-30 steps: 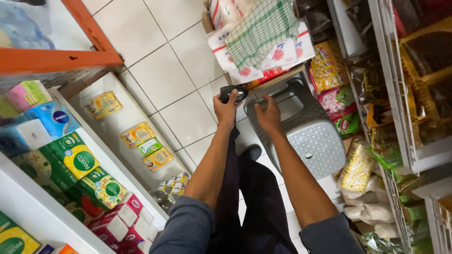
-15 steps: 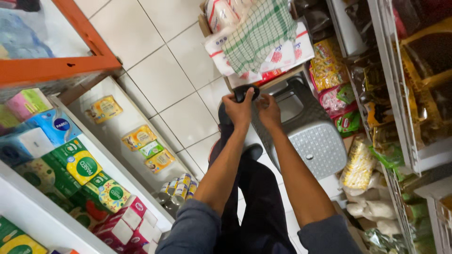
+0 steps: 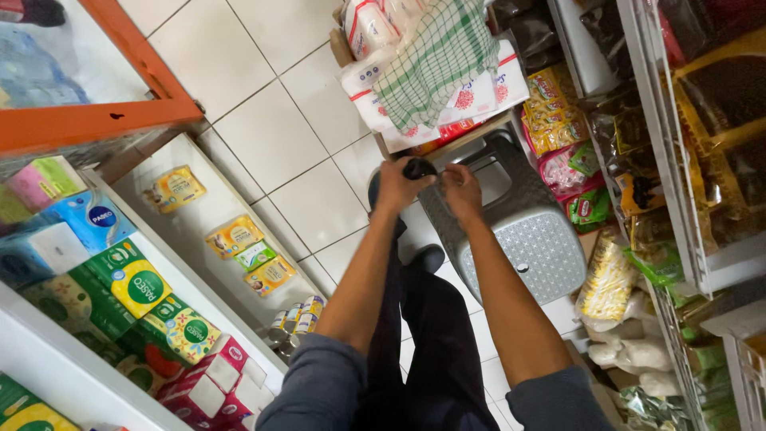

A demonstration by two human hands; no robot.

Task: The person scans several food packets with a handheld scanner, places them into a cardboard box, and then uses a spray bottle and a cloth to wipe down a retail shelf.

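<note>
Both my hands are stretched out in front of me over a grey plastic stool (image 3: pixel 531 239). My left hand (image 3: pixel 399 185) and my right hand (image 3: pixel 461 187) together grip a small black object (image 3: pixel 418 168) between them; what it is cannot be told. The stool stands tilted against a stack of white and red packaged goods (image 3: pixel 479 92) covered by a green checked cloth (image 3: pixel 435 64). My dark trousers and a dark shoe (image 3: pixel 431 257) show below my arms.
White shelves on the left hold tissue boxes (image 3: pixel 128 283), yellow packets (image 3: pixel 235 235) and small cans (image 3: pixel 299 315). A rack with snack bags (image 3: pixel 558 100) runs along the right. An orange-framed glass case (image 3: pixel 96 120) stands at upper left. White floor tiles (image 3: pixel 271 136) lie between.
My hands with the black object have shifted slightly to the right and further out, above the stool's edge. The view has drifted a little.
</note>
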